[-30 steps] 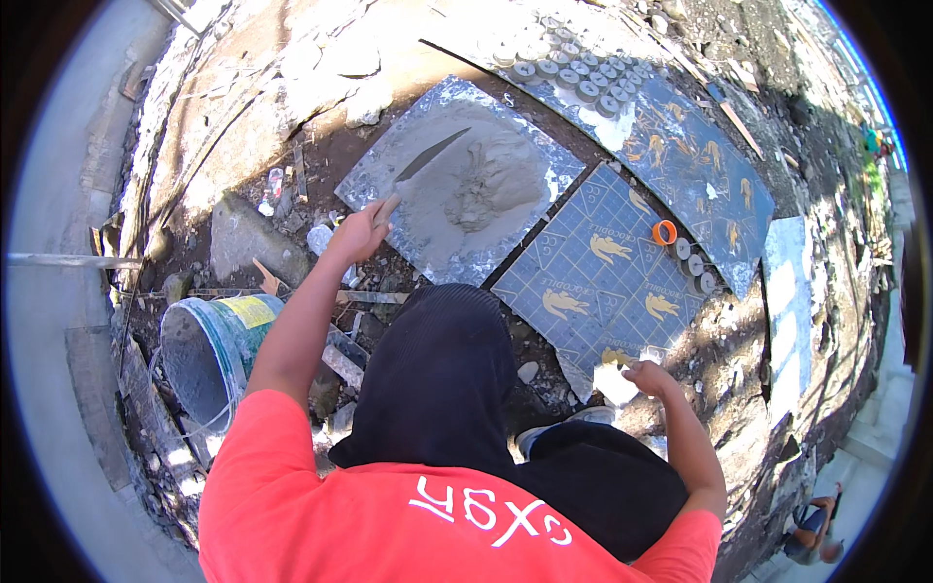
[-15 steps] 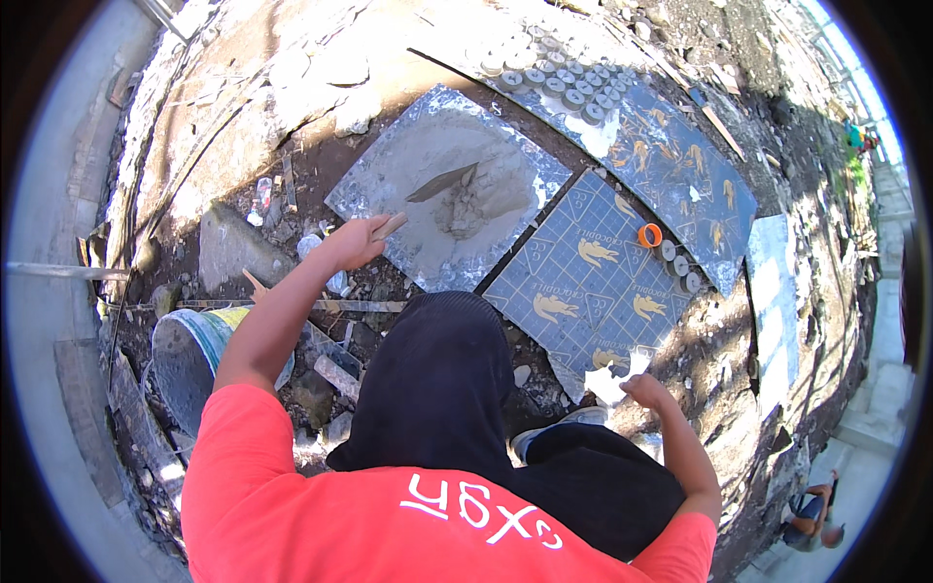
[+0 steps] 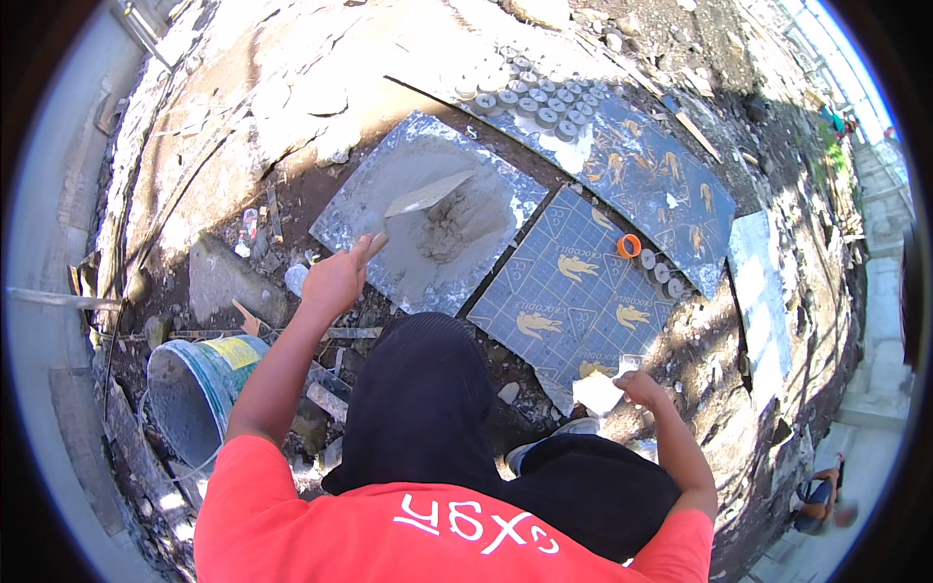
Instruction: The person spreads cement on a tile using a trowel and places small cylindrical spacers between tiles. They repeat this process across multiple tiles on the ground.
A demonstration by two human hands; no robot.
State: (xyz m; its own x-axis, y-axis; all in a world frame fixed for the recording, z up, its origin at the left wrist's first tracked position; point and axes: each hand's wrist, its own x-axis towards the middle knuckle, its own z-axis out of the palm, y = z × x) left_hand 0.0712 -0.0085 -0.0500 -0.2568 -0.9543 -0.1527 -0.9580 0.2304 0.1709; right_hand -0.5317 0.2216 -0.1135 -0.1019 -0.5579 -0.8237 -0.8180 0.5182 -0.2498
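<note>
Over the left part of a mortar-smeared board, my left hand (image 3: 333, 280) is closed round the handle of a trowel. The pale trowel blade (image 3: 428, 195) lies over a heap of wet grey mortar (image 3: 449, 233), against its near-left side. To the right of my knees, my right hand (image 3: 638, 389) grips a flat white piece (image 3: 598, 393) at one edge. Glare washes that piece out, so its kind does not show. It hovers by the near corner of a blue patterned panel (image 3: 544, 282).
An orange ring (image 3: 629, 246) and several grey concrete discs (image 3: 661, 274) sit on the panels; more discs (image 3: 544, 102) stand in rows farther back. A tipped bucket (image 3: 190, 398) is at my left. Stones and rubble surround the boards. Far right, another person (image 3: 818, 497) is seen.
The trowel blade has turned from a dark, edge-like look to a broad pale face. In my right hand the white piece has turned too, showing a flatter side. My view has shifted slightly.
</note>
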